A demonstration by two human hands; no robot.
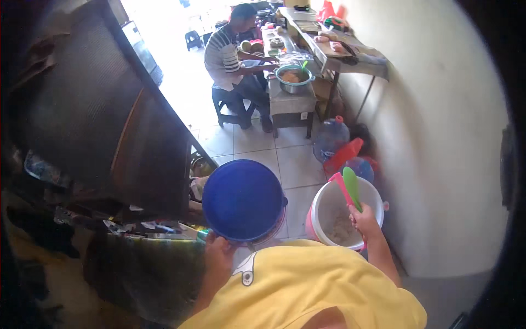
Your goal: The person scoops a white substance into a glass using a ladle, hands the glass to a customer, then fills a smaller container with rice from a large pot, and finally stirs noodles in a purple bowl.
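My right hand [363, 220] is closed on a green plastic spatula or spoon [351, 185] and a pink plastic handle [342, 187], held over a white-rimmed pink bucket [315, 205]. Some pale, grainy stuff [340, 230] lies at the bottom of this bucket. To the left, a round blue lid [244, 199] covers another container, whose side shows a little beneath it. The fingers of my left hand [220, 244] are at the lid's near left edge; whether they grip it cannot be told.
Ahead, a person [230, 57] sits on a dark plastic stool [224, 103] at a low table [291, 100] bearing a metal pot [294, 85] with a blue-rimmed colander. Large water bottles [332, 137] and a red plastic thing [345, 155] stand by the right wall. A dark panel [82, 103] rises at the left.
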